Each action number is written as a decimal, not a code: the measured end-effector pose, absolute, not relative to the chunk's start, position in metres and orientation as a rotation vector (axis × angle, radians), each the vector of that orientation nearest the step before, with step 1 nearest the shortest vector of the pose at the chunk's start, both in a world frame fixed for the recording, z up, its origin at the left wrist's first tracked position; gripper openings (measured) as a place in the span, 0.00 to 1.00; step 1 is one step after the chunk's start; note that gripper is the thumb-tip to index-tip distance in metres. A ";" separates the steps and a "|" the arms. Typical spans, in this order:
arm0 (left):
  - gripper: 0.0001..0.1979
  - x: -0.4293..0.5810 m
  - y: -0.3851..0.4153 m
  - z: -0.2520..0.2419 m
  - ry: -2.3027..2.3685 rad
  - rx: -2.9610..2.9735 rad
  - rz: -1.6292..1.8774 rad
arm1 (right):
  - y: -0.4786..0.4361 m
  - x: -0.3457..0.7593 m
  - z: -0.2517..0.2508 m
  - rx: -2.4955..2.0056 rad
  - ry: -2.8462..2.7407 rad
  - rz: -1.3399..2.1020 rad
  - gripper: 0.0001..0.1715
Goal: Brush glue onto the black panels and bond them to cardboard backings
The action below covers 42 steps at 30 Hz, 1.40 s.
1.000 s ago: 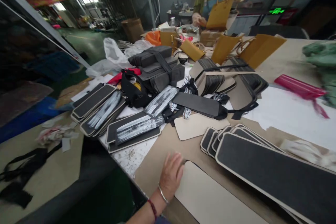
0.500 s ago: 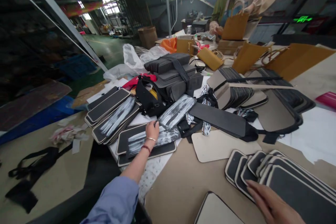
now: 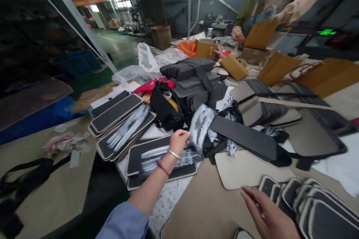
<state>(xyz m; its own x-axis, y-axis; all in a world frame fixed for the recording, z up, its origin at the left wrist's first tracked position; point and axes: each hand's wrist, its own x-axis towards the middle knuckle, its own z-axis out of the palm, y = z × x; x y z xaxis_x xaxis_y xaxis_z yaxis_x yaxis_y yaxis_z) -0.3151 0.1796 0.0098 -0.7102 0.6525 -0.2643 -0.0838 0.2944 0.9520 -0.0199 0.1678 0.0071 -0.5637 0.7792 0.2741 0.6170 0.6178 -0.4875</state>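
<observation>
So: L fingers (image 3: 184, 134) pinch streaked strip (image 3: 203, 122); R fingers (image 3: 252, 197) parted; cluttered wkbench (image 3: 193, 201); green flr (image 3: 117, 43) bhd.

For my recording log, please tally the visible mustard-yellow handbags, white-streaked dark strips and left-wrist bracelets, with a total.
Mustard-yellow handbags: 5
White-streaked dark strips: 3, one pinched by the left hand
Left-wrist bracelets: 2
Total: 10
</observation>
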 end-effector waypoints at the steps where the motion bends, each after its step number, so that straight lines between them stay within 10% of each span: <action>1: 0.07 -0.301 0.175 0.018 1.843 0.513 1.490 | 0.169 -0.035 0.013 -1.104 -2.383 0.423 0.16; 8: 0.13 -0.209 0.134 0.071 1.244 0.416 1.568 | 0.169 -0.078 0.068 -0.849 -2.394 -0.199 0.09; 19: 0.32 -0.185 0.103 0.008 1.541 0.387 1.639 | 0.110 0.046 0.171 -0.951 -2.247 -0.104 0.07; 24: 0.25 -0.160 0.090 0.018 1.402 0.370 1.614 | 0.081 0.088 0.178 -1.227 -2.062 0.010 0.13; 42: 0.19 -0.099 0.022 -0.034 1.902 0.913 0.918 | 0.010 0.237 -0.005 -1.989 -1.278 1.135 0.22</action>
<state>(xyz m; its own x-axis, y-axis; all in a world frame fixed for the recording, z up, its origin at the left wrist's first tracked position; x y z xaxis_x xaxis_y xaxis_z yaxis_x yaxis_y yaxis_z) -0.0988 0.0221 -0.0344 -0.4042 0.8440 -0.3525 0.2491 0.4724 0.8455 0.2370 0.0098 -0.0045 0.2064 0.9053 -0.3713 0.4762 -0.4244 -0.7701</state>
